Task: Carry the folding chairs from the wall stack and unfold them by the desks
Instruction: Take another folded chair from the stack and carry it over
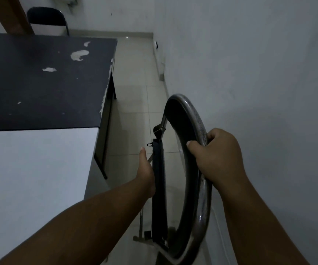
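Note:
A folding chair [186, 142] with a metal tube frame and black padding stands nearly folded in the aisle between the desks and the right wall. My right hand [213, 155] is closed around the curved top tube of its backrest. My left hand [146, 173] presses flat against the edge of the black seat [159, 188], fingers hidden behind it. A dark desk [39, 83] with chipped paint lies to the left. Another black folding chair [47, 20] stands unfolded beyond that desk.
A white desk top [35, 169] sits in the near left. The white wall [249, 73] runs close along the right. A narrow strip of pale tiled floor [137, 73] runs between the desks and the wall. A brown post [11, 14] rises at the top left.

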